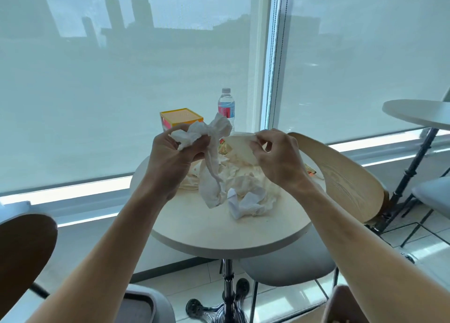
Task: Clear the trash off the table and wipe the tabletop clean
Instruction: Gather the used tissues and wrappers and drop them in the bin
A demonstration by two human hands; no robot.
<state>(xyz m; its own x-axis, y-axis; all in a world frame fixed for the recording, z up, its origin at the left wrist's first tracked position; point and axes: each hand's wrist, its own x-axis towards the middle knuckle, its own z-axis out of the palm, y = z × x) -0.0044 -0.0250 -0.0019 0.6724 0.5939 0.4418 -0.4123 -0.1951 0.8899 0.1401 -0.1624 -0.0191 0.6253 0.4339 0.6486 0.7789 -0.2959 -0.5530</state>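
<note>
Left hand point(170, 157) grips crumpled napkins point(207, 132), right hand point(272, 154) pinches a paper wrapper point(241, 147); still gathering trash, next drop it in a bin

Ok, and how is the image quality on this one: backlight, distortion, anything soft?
Head view: strong backlight from the shaded window, yet the left hand, right hand and crumpled napkins stay readable on the round table; wide-angle bending curves the window frame and stretches the forearms; the whole frame is a little soft, the water bottle label unreadable.
</note>
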